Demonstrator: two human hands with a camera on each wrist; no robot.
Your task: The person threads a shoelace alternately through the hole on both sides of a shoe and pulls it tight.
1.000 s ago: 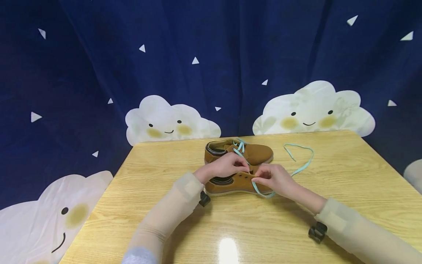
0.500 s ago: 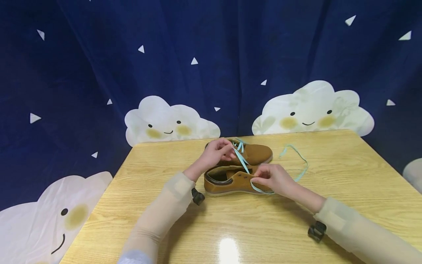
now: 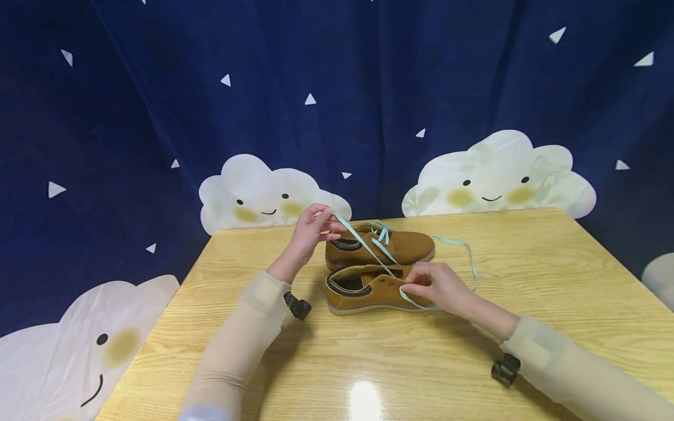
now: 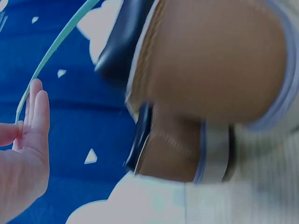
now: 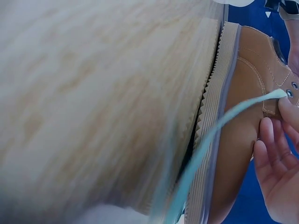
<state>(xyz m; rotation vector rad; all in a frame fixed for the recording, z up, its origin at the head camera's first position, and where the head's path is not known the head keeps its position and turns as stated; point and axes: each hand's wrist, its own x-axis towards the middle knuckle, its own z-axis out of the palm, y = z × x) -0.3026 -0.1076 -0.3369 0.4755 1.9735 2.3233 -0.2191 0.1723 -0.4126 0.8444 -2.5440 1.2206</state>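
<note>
The left hand (image 3: pixel 308 235), pinching a flat pale-blue shoelace (image 3: pixel 348 225), now pulls higher and farther left, apparently drawing more through the nearer low-cut brown leather shoe (image 3: pixel 360 300) on the wood-grain table (image 3: pixel 411 356); the right hand (image 3: pixel 436 286) grips that shoe's eyelet edge (image 3: pixel 387 280).

The head camera is looking forward and down from above, farthest off, holding the front shoe (image 3: pixel 363 299) and back shoe (image 3: pixel 411 245) mid-frame, with the table (image 3: pixel 421 368) below and the curtain (image 3: pixel 337 58) across the top. The left wrist camera is facing the shoes' heels from close by, turned sideways, so they are crowding the upper right. The right wrist camera is pointing along the front shoe from very near, also tipped sideways, the table filling its left. Both wrist views are sharing the front shoe and left hand (image 3: pixel 310 231) with the head view.
</note>
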